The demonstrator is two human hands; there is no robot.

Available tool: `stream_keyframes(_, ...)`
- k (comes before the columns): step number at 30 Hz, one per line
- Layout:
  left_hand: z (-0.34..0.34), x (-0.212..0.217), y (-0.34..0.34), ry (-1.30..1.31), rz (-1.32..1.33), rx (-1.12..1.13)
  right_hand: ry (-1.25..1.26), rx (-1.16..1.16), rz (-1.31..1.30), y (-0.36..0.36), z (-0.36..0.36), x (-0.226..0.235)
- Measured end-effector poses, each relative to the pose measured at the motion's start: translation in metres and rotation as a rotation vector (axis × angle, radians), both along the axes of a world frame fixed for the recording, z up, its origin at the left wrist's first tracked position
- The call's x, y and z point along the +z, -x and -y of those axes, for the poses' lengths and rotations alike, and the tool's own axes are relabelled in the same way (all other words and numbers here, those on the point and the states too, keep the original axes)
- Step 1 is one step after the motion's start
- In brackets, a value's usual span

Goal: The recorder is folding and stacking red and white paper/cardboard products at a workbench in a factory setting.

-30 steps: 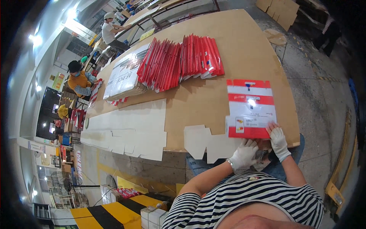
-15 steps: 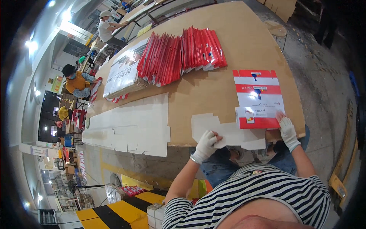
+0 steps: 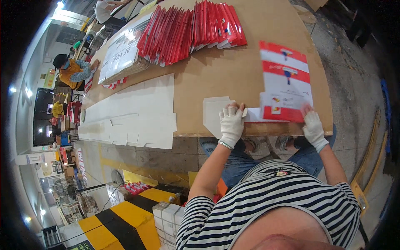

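A white fingerless glove covers my left hand (image 3: 232, 123), which lies on a flat white carton blank (image 3: 211, 112) at the table's near edge. Its fingers point away from me and press on the blank. My right hand (image 3: 314, 130), gloved alike, has its fingertips on the near right corner of a red-and-white printed carton sheet (image 3: 287, 89). Its thumb is hidden. The slightly blurred sheet overlaps the right part of the white blank, where a narrow strip (image 3: 254, 115) shows between the sheet and my left hand.
A fanned row of red folded cartons (image 3: 187, 31) lies at the far side of the cardboard-covered table (image 3: 196, 104), beside a stack of white printed cartons (image 3: 121, 56). White blanks (image 3: 133, 112) overlap at left. A person in an orange vest (image 3: 71, 75) works farther off. A yellow-and-black striped box (image 3: 125, 216) stands lower left.
My left hand has gone from pinching the white blank's near edge to lying on top of it. The printed sheet has shifted with my right hand at its corner. The view has tilted.
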State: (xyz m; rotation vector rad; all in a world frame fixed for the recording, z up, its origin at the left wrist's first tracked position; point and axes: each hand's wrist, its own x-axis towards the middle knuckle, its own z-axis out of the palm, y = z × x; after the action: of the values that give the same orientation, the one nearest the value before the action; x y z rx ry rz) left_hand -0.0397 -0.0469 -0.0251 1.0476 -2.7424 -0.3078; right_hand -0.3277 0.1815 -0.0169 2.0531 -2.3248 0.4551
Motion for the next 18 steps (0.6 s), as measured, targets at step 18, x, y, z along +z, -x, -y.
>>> stream_keyframes(18, 0.014, 0.001, -0.095, -0.754, -0.982, 0.307, -0.175, 0.243, 0.030, -0.070, 0.047, 0.020)
